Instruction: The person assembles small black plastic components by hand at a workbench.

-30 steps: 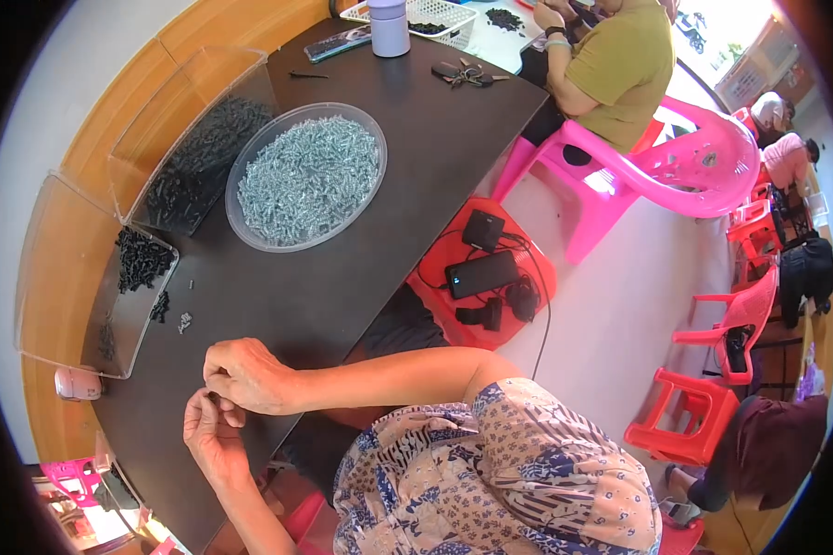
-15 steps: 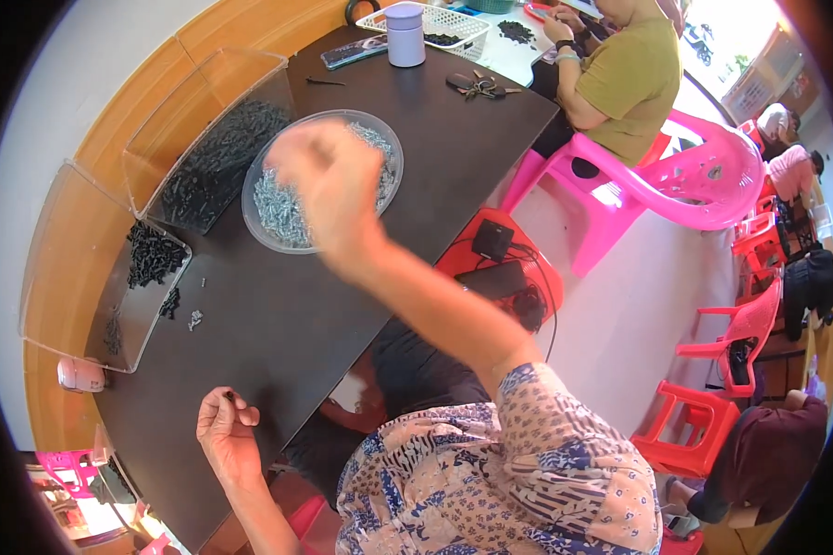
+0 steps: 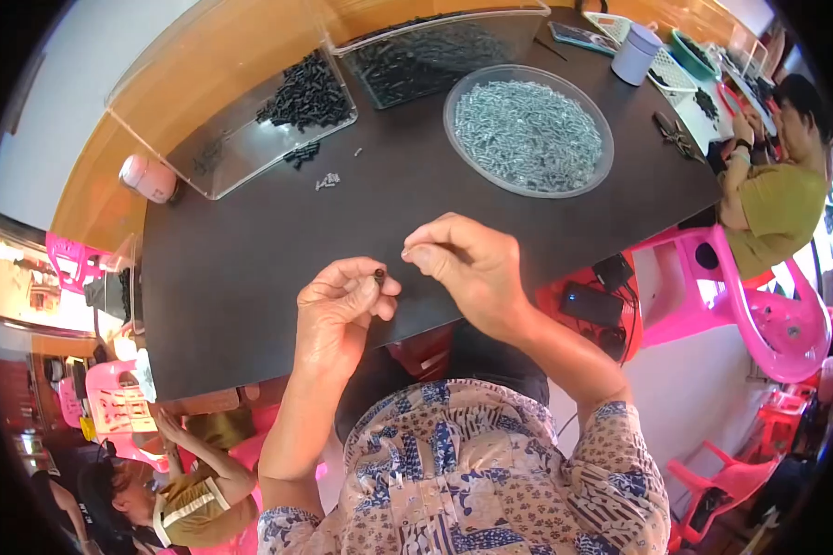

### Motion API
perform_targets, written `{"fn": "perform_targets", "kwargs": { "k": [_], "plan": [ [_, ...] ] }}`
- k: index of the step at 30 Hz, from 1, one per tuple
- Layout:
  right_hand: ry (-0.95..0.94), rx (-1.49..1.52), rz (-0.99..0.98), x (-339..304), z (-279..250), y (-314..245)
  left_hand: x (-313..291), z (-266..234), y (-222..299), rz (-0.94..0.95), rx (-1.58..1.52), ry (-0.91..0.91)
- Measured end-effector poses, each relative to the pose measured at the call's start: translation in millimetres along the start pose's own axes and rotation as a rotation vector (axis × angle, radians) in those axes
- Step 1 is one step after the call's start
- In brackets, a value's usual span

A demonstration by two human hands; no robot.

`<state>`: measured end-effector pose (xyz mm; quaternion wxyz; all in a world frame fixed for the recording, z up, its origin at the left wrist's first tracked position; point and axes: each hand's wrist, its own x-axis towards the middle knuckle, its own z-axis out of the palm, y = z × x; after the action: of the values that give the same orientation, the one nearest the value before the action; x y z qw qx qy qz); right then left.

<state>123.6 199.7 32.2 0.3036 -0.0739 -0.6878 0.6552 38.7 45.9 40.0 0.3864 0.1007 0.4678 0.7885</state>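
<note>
My left hand is closed above the dark table, gripping a small black tubular piece upright between thumb and fingers, its round end facing up. Just to the right, my right hand is pinched with thumb against fingertips. What it holds, if anything, is too small to make out. A gap separates the two hands. Beyond them stands a round clear tub full of small silver screw-like parts. A few silver parts and some black pieces lie loose on the tabletop.
A clear box on its side spills black pieces; another clear bin holds more. A pink-lidded jar, lavender container, phone and keys stand around. Co-workers sit at right and lower left.
My right hand has come back from over the tub of silver parts to beside my left hand, now pinched. The view has turned, and the left hand still holds the black piece.
</note>
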Motion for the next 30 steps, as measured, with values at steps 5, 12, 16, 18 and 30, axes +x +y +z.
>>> {"fn": "perform_targets", "kwargs": {
  "k": [5,12,16,18,30],
  "plan": [
    [-0.027,-0.115,-0.264,0.4,22.9,1.7,-6.1,-2.6,2.1,0.077,0.042,0.050],
    [-0.100,-0.348,-0.503,1.1,34.0,7.5,-7.1,-14.2,-1.2,0.133,0.049,0.086],
    [-0.140,-0.505,-0.634,0.3,42.9,7.6,-8.8,-19.5,-4.4,0.145,0.018,0.108],
    [-0.133,-0.558,-0.657,-0.7,51.5,6.6,-9.0,-20.7,-4.1,0.171,-0.060,0.130],
    [-0.286,-0.576,-0.522,23.2,70.4,4.1,-7.1,-45.2,1.3,0.225,-0.040,0.197]
  ]
}}
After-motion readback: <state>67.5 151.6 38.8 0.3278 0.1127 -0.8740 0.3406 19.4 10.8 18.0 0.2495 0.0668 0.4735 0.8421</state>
